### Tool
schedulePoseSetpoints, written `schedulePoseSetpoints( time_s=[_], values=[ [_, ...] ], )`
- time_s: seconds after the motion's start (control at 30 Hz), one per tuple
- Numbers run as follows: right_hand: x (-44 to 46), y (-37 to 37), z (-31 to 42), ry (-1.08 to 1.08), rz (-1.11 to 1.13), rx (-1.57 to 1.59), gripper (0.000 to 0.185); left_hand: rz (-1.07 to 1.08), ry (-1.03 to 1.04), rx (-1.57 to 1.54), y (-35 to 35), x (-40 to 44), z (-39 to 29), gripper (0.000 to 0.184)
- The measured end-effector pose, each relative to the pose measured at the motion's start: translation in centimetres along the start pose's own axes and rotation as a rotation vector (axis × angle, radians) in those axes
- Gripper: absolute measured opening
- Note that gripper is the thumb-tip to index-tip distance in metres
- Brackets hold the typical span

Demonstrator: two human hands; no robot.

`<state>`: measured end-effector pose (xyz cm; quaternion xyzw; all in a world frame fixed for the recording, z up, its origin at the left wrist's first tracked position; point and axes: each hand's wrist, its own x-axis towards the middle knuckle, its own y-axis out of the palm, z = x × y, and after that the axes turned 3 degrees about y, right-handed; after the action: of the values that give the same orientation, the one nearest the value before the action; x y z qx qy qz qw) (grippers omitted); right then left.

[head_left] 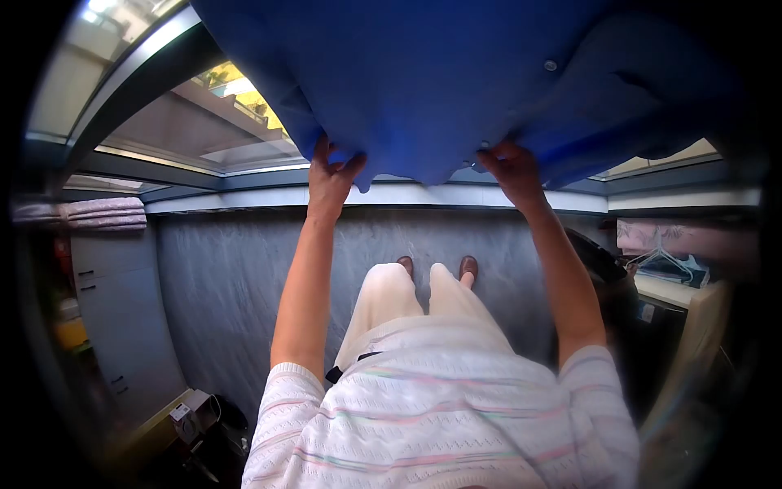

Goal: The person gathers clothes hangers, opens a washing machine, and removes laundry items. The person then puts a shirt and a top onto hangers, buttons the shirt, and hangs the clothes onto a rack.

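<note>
A large blue shirt (423, 90) with small round buttons (551, 65) hangs in front of me and fills the top of the view. Its upper part runs out of sight. My left hand (330, 175) pinches the lower edge between thumb and fingers, left of the middle. On the other side, my right hand (513, 169) is closed on the same edge, close to a button. Between the two hands the hem looks wavy.
Behind the cloth is a window frame (187, 169) with a pale sill (423, 196). Folded pink fabric (106, 214) and a grey cabinet (122, 310) are at left. Hangers (661, 259) lie on a ledge at right, near a dark rounded appliance (599, 261).
</note>
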<state>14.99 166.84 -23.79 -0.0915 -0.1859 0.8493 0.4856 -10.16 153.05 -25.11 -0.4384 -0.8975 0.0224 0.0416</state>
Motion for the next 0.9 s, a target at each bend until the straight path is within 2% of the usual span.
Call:
schedulePoseSetpoints(
  time_s=[0.03,0.07,0.1,0.17,0.23,0.27,0.3,0.37,0.43,0.47,0.5,0.53,0.57,0.63,0.7,0.77,0.87,0.9],
  values=[
    [0.2,-0.3,-0.2,-0.002,-0.016,-0.034,0.013,0.037,-0.022,-0.125,0.1,0.5,-0.5,0.047],
    [0.8,-0.7,-2.4,-0.074,-0.069,-0.056,0.013,0.09,-0.082,-0.168,-0.2,0.9,-0.1,0.034],
    [0.7,-1.2,-2.5,-0.09,-0.117,-0.098,0.013,0.059,-0.055,-0.164,-0.1,1.0,-0.4,0.021],
    [-0.4,-1.8,-0.4,-0.086,-0.063,-0.099,0.012,-0.036,-0.034,-0.139,-0.3,1.7,0.9,0.018],
    [-0.6,-2.1,-0.8,-0.112,-0.072,-0.127,0.012,-0.061,-0.066,0.031,-1.0,2.1,1.7,0.017],
    [-0.5,-2.6,-1.1,-0.099,-0.092,-0.162,0.012,-0.042,-0.019,0.164,-1.6,2.2,2.5,0.019],
    [-0.3,-3.0,-1.5,-0.086,-0.113,-0.193,0.012,-0.034,0.002,0.242,-1.4,1.8,1.5,0.021],
    [-0.7,-3.6,-0.8,-0.132,-0.084,-0.138,0.012,-0.03,0.093,0.656,-1.4,0.7,-0.3,0.021],
    [-0.8,-4.6,0.1,-0.17,-0.113,-0.117,0.012,0.041,0.053,0.861,-1.4,-0.6,-2.7,0.022],
    [-0.9,-5.3,0.9,-0.185,-0.157,-0.125,0.012,0.07,0.099,0.956,-1.5,-1.0,-2.6,0.018],
    [-1.0,-5.9,1.6,-0.201,-0.195,-0.132,0.012,0.111,0.12,0.816,-0.7,-1.5,-3.7,0.017],
    [-0.6,-6.4,1.9,-0.197,-0.169,0.042,0.01,0.15,0.141,0.677,1.0,-2.3,-5.7,0.016],
    [-0.4,-7.0,3.4,-0.252,-0.154,0.044,0.01,0.173,0.167,0.542,2.8,-3.2,-7.6,0.015],
    [-0.5,-8.5,7.0,-0.349,-0.129,0.037,0.009,0.291,0.426,0.223,7.1,-3.4,-9.8,0.016],
    [-0.5,-8.9,8.0,-0.401,-0.082,0.038,0.009,0.194,0.689,0.191,11.2,-2.5,-12.6,0.018],
    [-0.8,-9.7,8.7,-0.442,-0.042,0.002,0.009,0.081,0.659,0.062,14.8,-1.5,-14.3,0.021],
    [-1.3,-11.2,8.3,-0.436,0.024,-0.029,0.008,0.066,0.635,-0.04,18.3,0.1,-14.1,0.022],
    [-1.4,-11.7,7.7,-0.433,0.038,-0.038,0.008,0.083,0.57,-0.101,18.7,0.2,-13.8,0.022]
  ],
)
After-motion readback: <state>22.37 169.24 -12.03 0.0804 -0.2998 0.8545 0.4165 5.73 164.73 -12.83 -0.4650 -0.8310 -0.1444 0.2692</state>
